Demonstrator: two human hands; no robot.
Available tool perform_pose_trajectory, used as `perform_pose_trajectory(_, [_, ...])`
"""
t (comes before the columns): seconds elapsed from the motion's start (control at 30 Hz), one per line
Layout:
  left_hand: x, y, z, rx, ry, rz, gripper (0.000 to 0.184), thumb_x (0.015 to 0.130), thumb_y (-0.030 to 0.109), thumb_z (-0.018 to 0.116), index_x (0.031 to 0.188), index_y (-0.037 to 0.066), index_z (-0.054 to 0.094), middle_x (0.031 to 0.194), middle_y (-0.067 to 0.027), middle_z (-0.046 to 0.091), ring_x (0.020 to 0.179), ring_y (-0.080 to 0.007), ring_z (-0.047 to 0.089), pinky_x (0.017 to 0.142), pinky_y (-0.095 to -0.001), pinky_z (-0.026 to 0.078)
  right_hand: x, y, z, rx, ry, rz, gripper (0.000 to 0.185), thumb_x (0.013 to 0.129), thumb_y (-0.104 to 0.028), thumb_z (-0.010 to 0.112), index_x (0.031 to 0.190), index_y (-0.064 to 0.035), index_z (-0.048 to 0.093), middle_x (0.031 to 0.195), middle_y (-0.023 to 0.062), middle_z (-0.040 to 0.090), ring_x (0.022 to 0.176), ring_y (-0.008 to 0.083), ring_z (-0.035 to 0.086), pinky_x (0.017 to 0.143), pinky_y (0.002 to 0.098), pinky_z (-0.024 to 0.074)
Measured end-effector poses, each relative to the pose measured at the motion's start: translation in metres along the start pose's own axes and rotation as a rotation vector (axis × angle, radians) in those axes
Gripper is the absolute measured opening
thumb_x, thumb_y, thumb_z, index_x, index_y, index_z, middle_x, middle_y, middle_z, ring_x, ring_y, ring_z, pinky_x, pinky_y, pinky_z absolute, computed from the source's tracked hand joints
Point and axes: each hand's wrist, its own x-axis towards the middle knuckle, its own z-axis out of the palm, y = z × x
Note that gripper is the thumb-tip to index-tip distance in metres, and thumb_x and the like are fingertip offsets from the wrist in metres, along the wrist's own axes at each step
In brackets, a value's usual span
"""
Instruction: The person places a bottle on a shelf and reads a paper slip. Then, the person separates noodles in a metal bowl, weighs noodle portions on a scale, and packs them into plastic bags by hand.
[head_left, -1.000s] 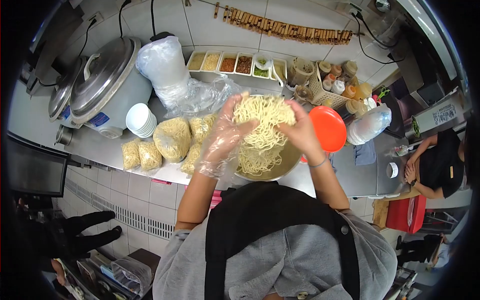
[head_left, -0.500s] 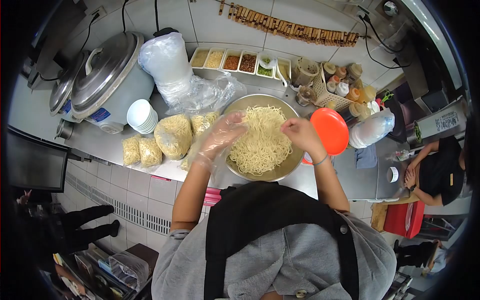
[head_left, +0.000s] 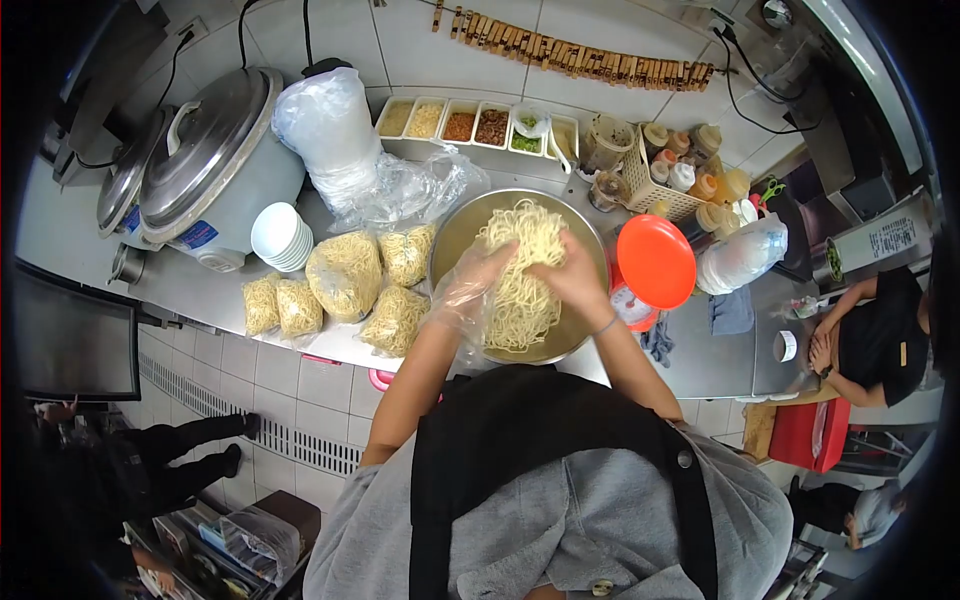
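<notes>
A wide metal bowl [head_left: 458,230] on the counter holds a heap of pale noodles [head_left: 527,300]. My left hand [head_left: 478,276], in a clear plastic glove, is closed round the left side of the heap. From the other side my right hand [head_left: 574,275], with no glove visible, grips the noodles with its fingers curled into them. Noodles hide the fingertips of both hands. Left of the bowl lie several clear bags of noodles [head_left: 345,272]. At its right stands a kitchen scale [head_left: 630,307] with a round orange-red pan [head_left: 656,262] on top.
Behind the bowl sit a row of topping containers [head_left: 460,125], plastic bags [head_left: 330,130] and a basket of bottles [head_left: 650,185]. Stacked white bowls [head_left: 282,236] and large lidded pots [head_left: 215,160] stand left. A blue-grey cloth [head_left: 732,312] and another person [head_left: 880,340] are right.
Both hands have closed in on the noodles from the sides. The noodles, spread wide before, are now gathered into a narrower, taller bunch between them.
</notes>
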Motion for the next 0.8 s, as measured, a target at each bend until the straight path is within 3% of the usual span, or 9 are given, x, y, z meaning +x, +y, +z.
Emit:
perform_pose_trajectory(0.07, [-0.047, 0.049, 0.018, 0.515, 0.051, 0.058, 0.073, 0.08, 0.028, 0.071, 0.134, -0.007, 0.036, 0.124, -0.0164, 0.053, 0.114, -0.0217, 0.052, 0.097, -0.0303, 0.041, 0.002, -0.037, -0.017, -0.157, 0.071, -0.145, 0.055, 0.066, -0.017, 0.078, 0.11, 0.0064, 0.056, 0.099, 0.0145, 0.065, 0.09, 0.023, 0.063, 0.082, 0.0314, 0.0482])
perform_pose_trajectory(0.1, [-0.045, 0.038, 0.014, 0.271, 0.021, 0.131, 0.073, 0.081, 0.03, 0.071, 0.134, -0.007, 0.037, 0.125, -0.0167, 0.052, 0.114, -0.0216, 0.052, 0.088, -0.0312, 0.048, -0.001, -0.058, -0.023, -0.074, 0.069, -0.168, 0.051, 0.069, -0.016, 0.078, 0.109, 0.0053, 0.057, 0.1, 0.0139, 0.064, 0.091, 0.0204, 0.062, 0.082, 0.0307, 0.048])
perform_pose_trajectory(0.27, [-0.077, 0.075, 0.018, 0.337, -0.058, 0.225, 0.07, 0.082, 0.032, 0.07, 0.133, -0.006, 0.04, 0.121, -0.0157, 0.054, 0.101, -0.0183, 0.058, 0.067, -0.0281, 0.054, -0.006, -0.11, -0.046, 0.025, -0.028, -0.254, 0.037, 0.079, -0.007, 0.07, 0.113, -0.0005, 0.057, 0.106, 0.0048, 0.061, 0.084, 0.0083, 0.06, 0.069, 0.0198, 0.0487])
perform_pose_trajectory(0.33, [-0.078, 0.082, 0.009, 0.551, -0.132, 0.183, 0.078, 0.081, 0.047, 0.063, 0.13, -0.01, 0.042, 0.129, -0.0215, 0.051, 0.101, -0.0204, 0.06, 0.074, -0.0309, 0.052, -0.005, -0.11, -0.054, -0.091, -0.023, -0.106, 0.038, 0.081, -0.009, 0.069, 0.116, -0.0012, 0.056, 0.106, 0.0051, 0.06, 0.083, 0.0083, 0.059, 0.062, 0.0186, 0.0489])
perform_pose_trajectory(0.47, [-0.038, 0.048, -0.019, 0.723, 0.007, 0.081, 0.064, 0.082, 0.041, 0.066, 0.126, -0.002, 0.05, 0.12, -0.0153, 0.055, 0.092, -0.0174, 0.059, 0.069, -0.0293, 0.053, 0.005, -0.051, -0.052, -0.239, -0.003, -0.059, 0.047, 0.082, -0.03, 0.069, 0.116, 0.001, 0.057, 0.096, 0.014, 0.064, 0.073, 0.0181, 0.065, 0.063, 0.0273, 0.0503])
perform_pose_trajectory(0.53, [-0.032, 0.043, -0.023, 0.921, -0.166, 0.038, 0.071, 0.082, 0.044, 0.062, 0.128, -0.008, 0.045, 0.125, -0.0208, 0.054, 0.103, -0.0265, 0.059, 0.089, -0.0311, 0.046, 0.002, -0.037, -0.045, -0.365, -0.106, 0.469, 0.055, 0.084, -0.037, 0.065, 0.119, 0.0026, 0.053, 0.094, 0.0169, 0.063, 0.074, 0.0221, 0.065, 0.058, 0.0307, 0.0516])
perform_pose_trajectory(0.6, [0.002, -0.023, -0.044, 1.317, -0.005, 0.184, 0.078, 0.082, 0.044, 0.061, 0.132, -0.01, 0.037, 0.122, -0.0251, 0.054, 0.111, -0.0307, 0.056, 0.094, -0.029, 0.041, 0.001, 0.007, -0.036, -0.349, -0.073, 0.558, 0.062, 0.084, -0.04, 0.064, 0.125, 0.003, 0.047, 0.098, 0.0186, 0.062, 0.078, 0.0232, 0.065, 0.057, 0.0316, 0.0523])
perform_pose_trajectory(0.7, [0.045, -0.098, -0.053, 0.759, 0.09, 0.288, 0.089, 0.081, 0.043, 0.063, 0.137, -0.013, 0.023, 0.124, -0.0304, 0.051, 0.116, -0.0348, 0.051, 0.098, -0.0322, 0.04, -0.013, 0.017, -0.011, -0.089, 0.032, 0.663, 0.077, 0.083, -0.045, 0.064, 0.134, 0.0035, 0.033, 0.109, 0.0213, 0.058, 0.091, 0.0255, 0.062, 0.062, 0.0336, 0.0536])
perform_pose_trajectory(0.8, [0.053, -0.119, -0.04, 0.754, 0.238, 0.358, 0.085, 0.08, 0.03, 0.069, 0.136, -0.013, 0.02, 0.124, -0.029, 0.05, 0.112, -0.0331, 0.054, 0.094, -0.0355, 0.044, -0.016, 0.059, 0.005, 0.352, 0.096, 0.611, 0.097, 0.079, -0.049, 0.067, 0.142, 0.0038, 0.015, 0.13, 0.0229, 0.046, 0.109, 0.0294, 0.055, 0.078, 0.0382, 0.0521])
